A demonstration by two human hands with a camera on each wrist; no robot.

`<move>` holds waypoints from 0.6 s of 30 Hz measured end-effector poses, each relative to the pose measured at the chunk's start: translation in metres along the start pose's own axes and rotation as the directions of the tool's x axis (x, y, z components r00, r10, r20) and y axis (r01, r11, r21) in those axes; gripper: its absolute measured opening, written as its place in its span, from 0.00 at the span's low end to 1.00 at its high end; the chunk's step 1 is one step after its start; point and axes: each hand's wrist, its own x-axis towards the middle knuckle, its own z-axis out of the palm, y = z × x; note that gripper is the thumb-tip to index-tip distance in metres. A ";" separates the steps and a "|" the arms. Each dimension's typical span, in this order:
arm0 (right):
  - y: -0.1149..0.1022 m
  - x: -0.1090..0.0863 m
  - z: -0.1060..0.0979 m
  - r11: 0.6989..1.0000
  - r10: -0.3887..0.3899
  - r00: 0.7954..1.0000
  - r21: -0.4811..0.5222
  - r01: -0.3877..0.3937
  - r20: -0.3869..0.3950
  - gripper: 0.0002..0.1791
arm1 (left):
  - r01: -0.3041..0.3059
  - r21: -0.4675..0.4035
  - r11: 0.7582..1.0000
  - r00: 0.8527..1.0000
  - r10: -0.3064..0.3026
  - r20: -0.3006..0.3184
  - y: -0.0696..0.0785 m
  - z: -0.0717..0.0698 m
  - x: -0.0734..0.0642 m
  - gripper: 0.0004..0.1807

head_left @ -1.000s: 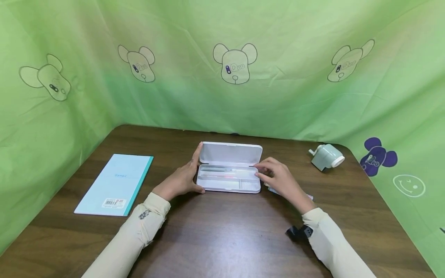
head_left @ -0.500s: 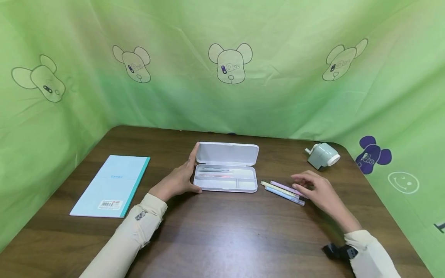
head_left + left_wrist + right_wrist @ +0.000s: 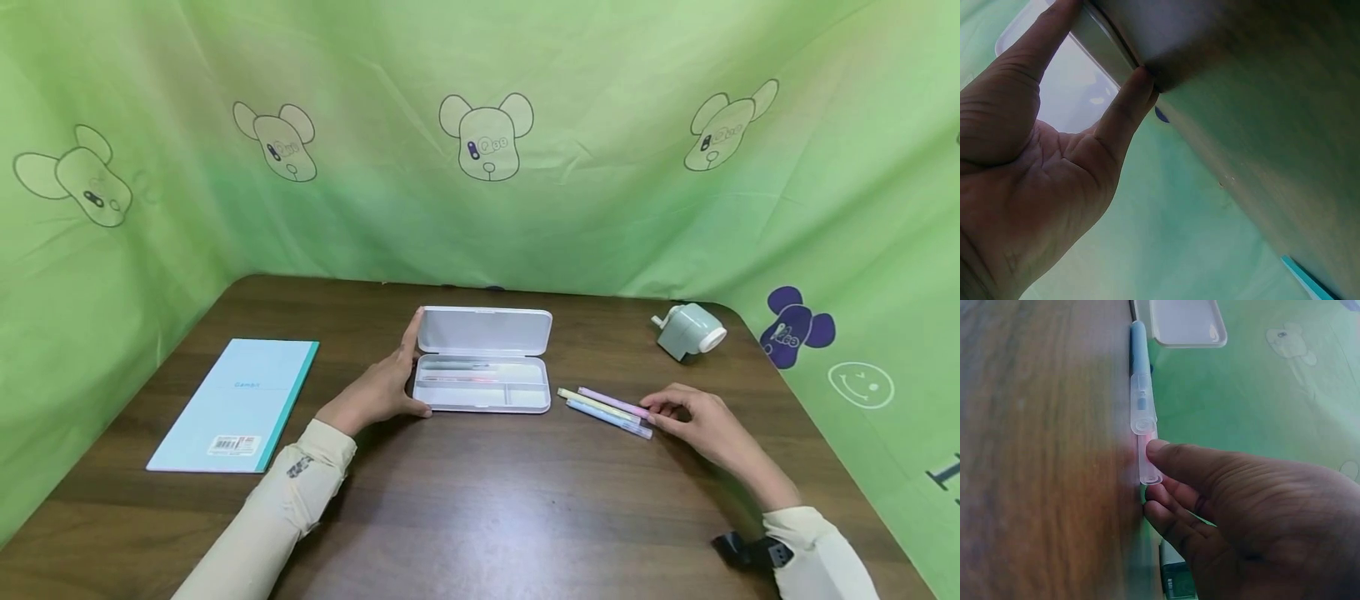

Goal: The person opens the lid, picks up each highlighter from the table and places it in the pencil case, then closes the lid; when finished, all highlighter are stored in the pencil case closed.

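Observation:
An open white pencil case (image 3: 482, 400) lies on the table with its lid raised and slim pens in its upper compartment. My left hand (image 3: 378, 392) holds the case at its left end, thumb at the front corner and a finger up along the lid. Beside the case lie a yellow pen (image 3: 592, 401) and a light blue pen (image 3: 603, 417), close together. My right hand (image 3: 697, 421) pinches the capped right end of a purple pen (image 3: 611, 401). In the right wrist view the thumb presses on its clear cap (image 3: 1149, 469).
A light blue notebook (image 3: 232, 404) with a barcode label lies on the left of the brown table (image 3: 480, 508). A grey-green hand-crank pencil sharpener (image 3: 688, 331) stands at the back right. A green printed curtain (image 3: 360, 208) hangs behind the table.
My right hand has left the right side of the pencil case, moved right to the pens and now pinches the purple one. My left hand stays at the case.

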 end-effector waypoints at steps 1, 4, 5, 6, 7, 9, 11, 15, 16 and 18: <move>-0.001 0.001 0.000 1.000 -0.007 1.000 -0.002 0.007 0.004 0.11 | 0.003 -0.001 1.000 1.000 -0.003 0.002 0.000 0.000 0.000 0.87; -0.003 0.002 0.000 1.000 -0.015 1.000 -0.008 0.015 0.026 0.10 | 0.001 0.003 1.000 1.000 -0.001 -0.003 0.000 -0.001 -0.001 0.87; -0.004 0.003 0.000 1.000 -0.014 0.999 -0.010 0.014 0.033 0.10 | 0.006 0.003 1.000 1.000 -0.006 -0.003 -0.001 -0.001 -0.002 0.87; -0.004 0.003 0.000 1.000 -0.012 0.999 -0.011 0.012 0.037 0.10 | 0.026 -0.002 1.000 1.000 -0.026 0.011 0.004 -0.003 -0.003 0.86; -0.004 0.004 0.000 1.000 -0.012 0.999 -0.017 0.013 0.039 0.10 | 0.027 0.004 1.000 1.000 -0.027 0.015 0.003 -0.003 -0.003 0.86; -0.003 0.004 0.001 1.000 -0.008 1.000 -0.029 0.009 0.026 0.10 | 0.013 0.008 1.000 1.000 -0.013 0.000 -0.008 0.002 0.001 0.87; -0.001 0.004 0.002 0.999 -0.008 1.000 -0.040 0.008 -0.004 0.11 | 0.006 0.000 1.000 1.000 -0.006 -0.003 -0.018 0.006 0.005 0.88; 0.002 0.007 0.005 0.999 -0.024 0.997 -0.043 0.021 -0.079 0.12 | -0.005 0.007 1.000 1.000 0.005 -0.002 -0.020 0.008 0.007 0.88; 0.001 0.009 0.006 0.999 -0.030 0.995 -0.036 0.027 -0.094 0.12 | -0.005 0.007 1.000 1.000 0.005 0.000 -0.016 0.006 0.006 0.88; -0.002 0.014 0.008 0.999 -0.040 0.993 -0.020 0.038 -0.113 0.12 | -0.004 0.009 1.000 1.000 0.004 0.001 -0.007 0.003 0.003 0.87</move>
